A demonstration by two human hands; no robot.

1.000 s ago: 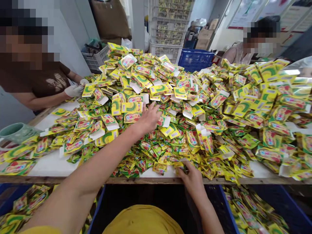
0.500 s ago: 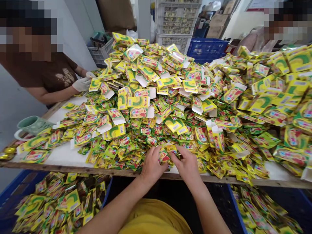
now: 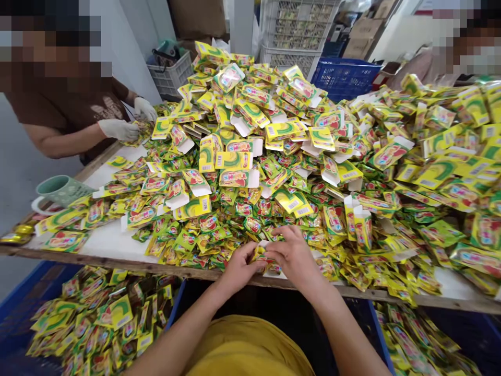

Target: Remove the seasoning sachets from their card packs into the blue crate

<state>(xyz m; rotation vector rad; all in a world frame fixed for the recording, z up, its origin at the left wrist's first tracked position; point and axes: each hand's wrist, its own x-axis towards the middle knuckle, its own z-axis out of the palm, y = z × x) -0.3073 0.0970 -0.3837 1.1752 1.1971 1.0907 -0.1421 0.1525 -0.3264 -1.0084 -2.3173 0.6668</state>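
Near the table's front edge, my left hand [image 3: 238,270] is closed around a small yellow carton [image 3: 259,254] that shows a pale flap at its top. My right hand [image 3: 296,257] meets it from the other side, its fingertips pinched at the carton's flap end. Fingers cover much of the carton, so I cannot tell what is inside. Just beyond both hands lie small green and yellow sachets [image 3: 207,224], loose and overlapping. Behind them rises a heap of flat yellow cartons [image 3: 235,161], many with white end flaps standing out.
A green mug [image 3: 62,190] stands at the table's left. Below the wooden edge [image 3: 117,263], blue crates [image 3: 178,308] hold more cartons. Across the left corner, a person's gloved hands [image 3: 121,129] handle packets. A blue basket [image 3: 344,78] and white crates [image 3: 297,28] stand behind.
My right hand has shifted over the carton, and its fingers now pinch at the flap end. The co-worker's gloved hands have moved apart. The whole view has shifted slightly.
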